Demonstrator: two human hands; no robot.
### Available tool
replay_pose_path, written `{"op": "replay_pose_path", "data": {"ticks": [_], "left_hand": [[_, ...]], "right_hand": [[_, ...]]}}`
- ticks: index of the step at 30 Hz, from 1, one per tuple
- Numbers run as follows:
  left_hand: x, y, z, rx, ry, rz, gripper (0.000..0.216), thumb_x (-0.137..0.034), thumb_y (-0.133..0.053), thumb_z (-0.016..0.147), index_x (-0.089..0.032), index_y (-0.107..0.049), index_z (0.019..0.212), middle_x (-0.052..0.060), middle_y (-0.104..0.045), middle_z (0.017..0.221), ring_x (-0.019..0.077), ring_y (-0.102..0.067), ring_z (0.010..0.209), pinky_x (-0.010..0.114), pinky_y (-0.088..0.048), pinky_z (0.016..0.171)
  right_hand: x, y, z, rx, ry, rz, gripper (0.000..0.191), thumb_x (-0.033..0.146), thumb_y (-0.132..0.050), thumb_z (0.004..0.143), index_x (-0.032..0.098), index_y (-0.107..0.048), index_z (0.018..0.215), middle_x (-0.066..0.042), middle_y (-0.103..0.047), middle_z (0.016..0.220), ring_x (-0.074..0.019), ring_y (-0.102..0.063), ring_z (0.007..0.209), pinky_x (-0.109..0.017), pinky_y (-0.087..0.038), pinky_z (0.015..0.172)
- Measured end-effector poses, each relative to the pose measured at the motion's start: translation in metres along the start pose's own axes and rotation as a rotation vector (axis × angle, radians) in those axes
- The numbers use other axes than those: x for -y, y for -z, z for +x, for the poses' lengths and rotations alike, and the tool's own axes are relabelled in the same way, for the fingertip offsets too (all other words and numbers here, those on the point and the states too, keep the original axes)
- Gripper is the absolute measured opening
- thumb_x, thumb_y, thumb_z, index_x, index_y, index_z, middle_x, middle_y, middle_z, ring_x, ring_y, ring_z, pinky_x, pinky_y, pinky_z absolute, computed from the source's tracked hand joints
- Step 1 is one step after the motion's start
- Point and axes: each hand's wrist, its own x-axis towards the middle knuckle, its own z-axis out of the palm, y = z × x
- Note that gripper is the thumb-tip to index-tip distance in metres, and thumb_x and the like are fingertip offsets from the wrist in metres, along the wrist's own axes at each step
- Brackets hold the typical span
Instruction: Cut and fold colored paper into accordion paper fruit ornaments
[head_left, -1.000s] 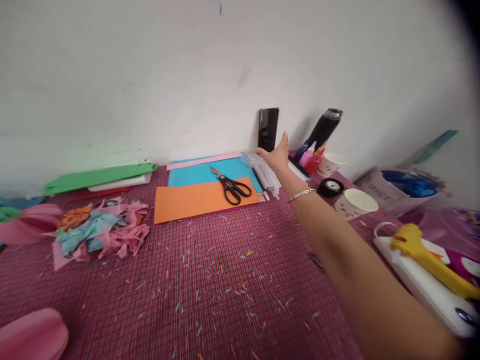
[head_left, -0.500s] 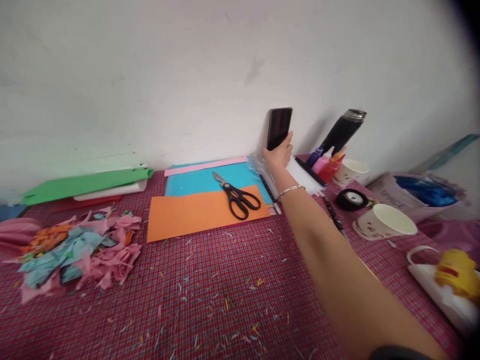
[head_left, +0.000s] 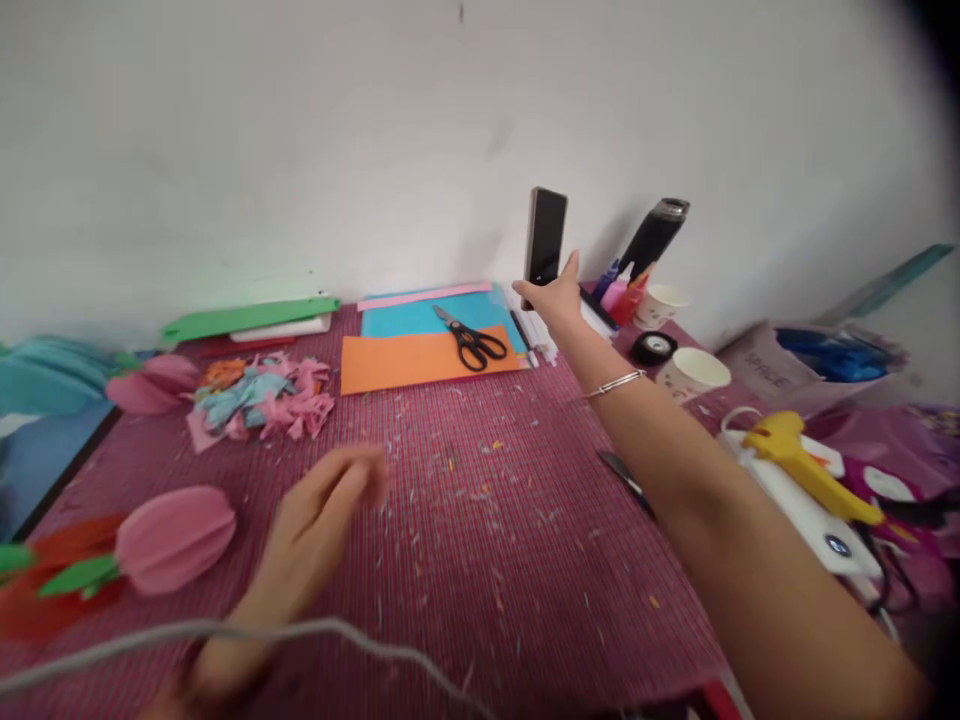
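Observation:
My right hand (head_left: 553,295) reaches to the wall, thumb and fingers around the lower part of a dark phone (head_left: 547,235) that stands almost upright. A thin bangle circles that wrist. My left hand (head_left: 319,525) is over the checked tablecloth, its fingers curled and smeared by motion; whether it holds anything is unclear. Black-handled scissors (head_left: 472,345) lie on an orange paper sheet (head_left: 405,365), which overlaps a blue sheet (head_left: 412,318). Left of my left hand sits a pink folded-paper shape (head_left: 176,540) with green leaves. A white cable (head_left: 330,627) crosses in front of my left forearm.
Crumpled pink and blue paper strips (head_left: 259,400) and green paper (head_left: 251,318) lie at the back left. Paper cups (head_left: 694,373), black tape (head_left: 654,346) and a black bottle (head_left: 652,238) stand right. A yellow glue gun (head_left: 806,465) rests on a white device (head_left: 787,500).
The view has shifted, showing more of the table's left and front. My left hand has come into view. The phone looks more upright, with my right hand still at its lower part.

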Motion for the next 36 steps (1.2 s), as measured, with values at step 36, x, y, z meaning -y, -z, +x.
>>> {"op": "replay_pose_path", "data": {"ticks": [36], "left_hand": [[0.014, -0.126, 0.066, 0.11, 0.486, -1.269, 0.044, -0.045, -0.037, 0.096, -0.016, -0.065, 0.113, 0.008, -0.072, 0.104, 0.0198, -0.065, 0.1, 0.036, -0.047, 0.095]], "right_hand": [[0.007, 0.071, -0.217, 0.492, -0.071, 0.533, 0.042, 0.034, -0.052, 0.085, 0.023, -0.06, 0.125, -0.005, -0.069, 0.111, -0.0208, -0.064, 0.099, -0.041, -0.051, 0.089]]}}
